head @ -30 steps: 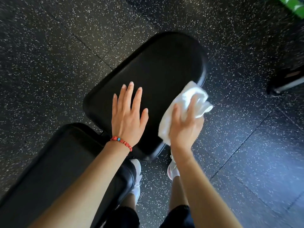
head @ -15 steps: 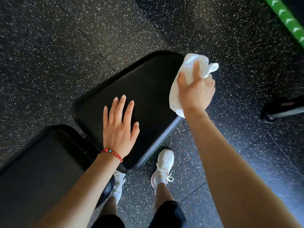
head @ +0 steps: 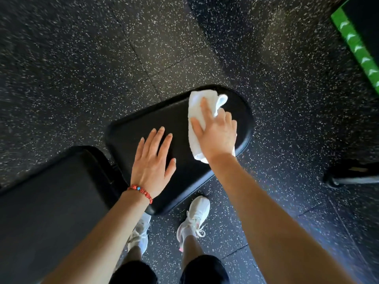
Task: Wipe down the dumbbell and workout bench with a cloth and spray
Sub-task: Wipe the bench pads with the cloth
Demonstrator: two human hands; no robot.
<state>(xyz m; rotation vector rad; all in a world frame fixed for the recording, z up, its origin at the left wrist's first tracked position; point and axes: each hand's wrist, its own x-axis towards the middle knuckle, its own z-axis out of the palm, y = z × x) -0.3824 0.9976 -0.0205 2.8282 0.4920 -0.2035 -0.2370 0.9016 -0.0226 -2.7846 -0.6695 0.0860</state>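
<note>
The right hand (head: 217, 136), fingers grasping the cloth (head: 195, 105), pressed the pad's (head: 133, 130) far end; the left hand (head: 152, 160) lay flat, released, nearer.

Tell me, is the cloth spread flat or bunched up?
Bunched: the cloth lies in thick folds under the right hand on the bench.

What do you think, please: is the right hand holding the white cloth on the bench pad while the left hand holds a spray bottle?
Not quite: the head view shows the left hand holding nothing, resting flat on the bench pad. The right hand does hold the white cloth on that pad.
</note>
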